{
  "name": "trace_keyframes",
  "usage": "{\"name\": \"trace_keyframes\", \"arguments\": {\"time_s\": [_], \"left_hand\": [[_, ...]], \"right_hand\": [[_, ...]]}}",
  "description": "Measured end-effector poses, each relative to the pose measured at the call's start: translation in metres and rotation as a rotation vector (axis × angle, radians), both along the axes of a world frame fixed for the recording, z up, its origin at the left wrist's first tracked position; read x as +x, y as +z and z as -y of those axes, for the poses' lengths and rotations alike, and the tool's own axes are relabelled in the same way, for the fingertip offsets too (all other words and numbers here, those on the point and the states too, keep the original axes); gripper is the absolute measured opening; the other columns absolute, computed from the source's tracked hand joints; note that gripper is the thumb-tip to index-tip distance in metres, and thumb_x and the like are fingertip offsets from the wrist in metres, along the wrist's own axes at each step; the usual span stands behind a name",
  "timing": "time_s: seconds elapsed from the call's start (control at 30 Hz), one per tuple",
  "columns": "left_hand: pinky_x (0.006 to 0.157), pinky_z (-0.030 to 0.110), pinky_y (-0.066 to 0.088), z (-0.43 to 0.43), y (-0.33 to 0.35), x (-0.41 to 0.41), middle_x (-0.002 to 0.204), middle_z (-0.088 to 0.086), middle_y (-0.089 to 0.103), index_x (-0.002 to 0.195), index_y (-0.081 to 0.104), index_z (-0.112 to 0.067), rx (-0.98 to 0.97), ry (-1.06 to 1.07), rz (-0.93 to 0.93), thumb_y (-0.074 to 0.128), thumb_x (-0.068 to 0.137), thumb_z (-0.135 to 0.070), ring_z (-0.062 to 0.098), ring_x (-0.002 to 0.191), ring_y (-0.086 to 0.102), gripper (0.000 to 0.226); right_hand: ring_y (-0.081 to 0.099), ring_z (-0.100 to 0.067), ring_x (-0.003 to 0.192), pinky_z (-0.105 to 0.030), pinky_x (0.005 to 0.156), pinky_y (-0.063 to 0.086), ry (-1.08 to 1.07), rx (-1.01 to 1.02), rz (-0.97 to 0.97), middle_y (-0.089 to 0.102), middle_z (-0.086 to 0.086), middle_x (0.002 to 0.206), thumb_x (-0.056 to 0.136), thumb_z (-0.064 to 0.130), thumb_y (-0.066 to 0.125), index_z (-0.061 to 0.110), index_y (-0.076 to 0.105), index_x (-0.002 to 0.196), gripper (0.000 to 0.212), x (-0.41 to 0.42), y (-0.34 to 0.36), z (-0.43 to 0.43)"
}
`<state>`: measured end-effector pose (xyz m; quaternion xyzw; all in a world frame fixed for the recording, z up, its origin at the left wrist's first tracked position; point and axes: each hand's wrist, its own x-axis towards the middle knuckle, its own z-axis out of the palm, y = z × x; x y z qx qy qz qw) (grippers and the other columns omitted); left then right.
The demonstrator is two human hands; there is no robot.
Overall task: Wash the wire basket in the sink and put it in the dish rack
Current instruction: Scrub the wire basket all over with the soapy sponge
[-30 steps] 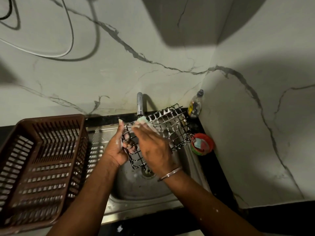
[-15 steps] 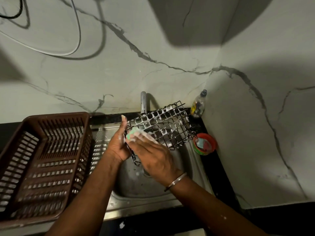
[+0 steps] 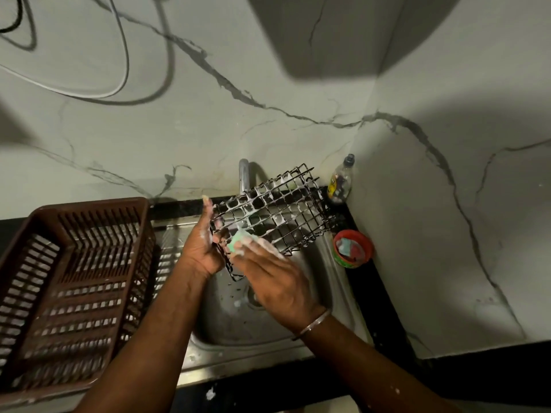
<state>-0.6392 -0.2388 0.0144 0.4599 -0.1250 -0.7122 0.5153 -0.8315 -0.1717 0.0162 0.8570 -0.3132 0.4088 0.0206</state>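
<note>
Sponge [image 3: 237, 244] now lower on soapy wire basket [image 3: 277, 210] over sink [image 3: 238, 323], right fingers [image 3: 264, 250] around sponge, left fingers [image 3: 205, 216] around basket rim.

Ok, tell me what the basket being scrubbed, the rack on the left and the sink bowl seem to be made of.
Wire basket: thin dark metal wire in an open grid, likely coated; glossy under suds. Dish rack: brown moulded plastic, matte, with slotted walls. Sink: stainless steel by its look, grey brushed sheen with dull reflections.
</note>
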Motion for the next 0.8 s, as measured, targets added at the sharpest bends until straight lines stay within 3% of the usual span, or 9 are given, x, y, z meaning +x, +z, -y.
{"name": "trace_keyframes", "arguments": {"time_s": [0.1,0.17,0.27,0.37,0.43,0.57,0.63,0.73,0.8], "left_hand": [[0.097,0.045,0.056,0.003,0.000,0.002,0.140,0.022,0.066,0.145,0.058,-0.010,-0.004,0.053,0.030,0.094,0.053,-0.076,0.036,0.110,0.074,0.119],[0.086,0.047,0.060,0.002,0.003,-0.001,0.129,0.020,0.071,0.136,0.060,-0.008,-0.009,0.034,-0.011,0.091,0.055,-0.075,0.038,0.104,0.076,0.109],[0.104,0.063,0.052,0.003,0.005,-0.003,0.128,0.022,0.072,0.142,0.058,-0.017,0.001,0.063,0.028,0.090,0.054,-0.073,0.047,0.117,0.070,0.109],[0.109,0.055,0.050,0.005,0.005,0.000,0.141,0.014,0.066,0.145,0.061,-0.023,0.011,0.121,0.044,0.096,0.054,-0.073,0.038,0.127,0.063,0.109],[0.114,0.059,0.047,0.006,0.000,0.003,0.140,0.016,0.067,0.148,0.059,-0.024,0.016,0.126,0.051,0.095,0.054,-0.075,0.042,0.127,0.065,0.113],[0.112,0.063,0.047,0.009,-0.001,0.003,0.123,0.015,0.074,0.147,0.059,-0.023,0.007,0.134,0.064,0.096,0.048,-0.073,0.041,0.117,0.068,0.117],[0.115,0.061,0.045,0.010,-0.005,0.007,0.129,0.014,0.072,0.147,0.060,-0.025,0.035,0.156,0.037,0.096,0.051,-0.075,0.039,0.122,0.064,0.114],[0.120,0.063,0.038,0.014,-0.011,0.011,0.135,0.019,0.070,0.147,0.059,-0.021,0.049,0.155,0.026,0.093,0.054,-0.079,0.045,0.141,0.053,0.115],[0.122,0.059,0.035,0.013,-0.009,0.010,0.137,0.016,0.068,0.144,0.062,-0.019,0.035,0.145,0.034,0.092,0.057,-0.078,0.044,0.132,0.058,0.109]], "right_hand": [[0.054,-0.019,0.139,-0.041,0.113,0.047,-0.128,0.069,0.115,0.065,-0.010,0.139,0.098,-0.004,0.063,0.005,0.068,0.132,0.035,-0.013,0.000,0.013],[0.052,-0.020,0.141,-0.043,0.113,0.046,-0.073,0.058,0.066,0.064,-0.010,0.141,0.101,-0.001,0.060,0.005,0.068,0.132,0.033,-0.007,-0.002,0.002],[0.050,-0.020,0.142,-0.045,0.115,0.044,0.027,0.012,-0.013,0.062,-0.008,0.143,0.099,-0.002,0.061,0.008,0.068,0.134,0.037,-0.008,-0.009,-0.009],[0.049,-0.018,0.143,-0.045,0.116,0.043,-0.151,0.068,0.117,0.064,-0.009,0.141,0.097,-0.006,0.061,0.007,0.069,0.131,0.037,-0.019,-0.009,0.004],[0.039,-0.016,0.149,-0.043,0.121,0.036,-0.089,0.024,0.034,0.061,-0.009,0.144,0.098,-0.003,0.057,0.008,0.068,0.132,0.037,-0.010,-0.011,-0.007],[0.050,-0.021,0.142,-0.047,0.112,0.047,-0.038,0.008,0.046,0.060,-0.010,0.145,0.096,-0.003,0.065,0.005,0.068,0.132,0.038,-0.014,-0.014,-0.007],[0.051,-0.021,0.141,-0.047,0.109,0.049,-0.113,0.048,0.121,0.060,-0.010,0.144,0.092,-0.008,0.068,0.005,0.069,0.131,0.042,-0.016,-0.013,-0.002],[0.050,-0.022,0.142,-0.047,0.113,0.046,0.011,-0.017,-0.015,0.061,-0.009,0.145,0.101,0.001,0.057,0.006,0.069,0.132,0.034,-0.010,-0.016,-0.015],[0.051,-0.022,0.141,-0.048,0.112,0.046,-0.034,0.005,0.020,0.062,-0.010,0.144,0.098,-0.003,0.061,0.006,0.069,0.131,0.035,-0.016,-0.014,-0.008]]}}
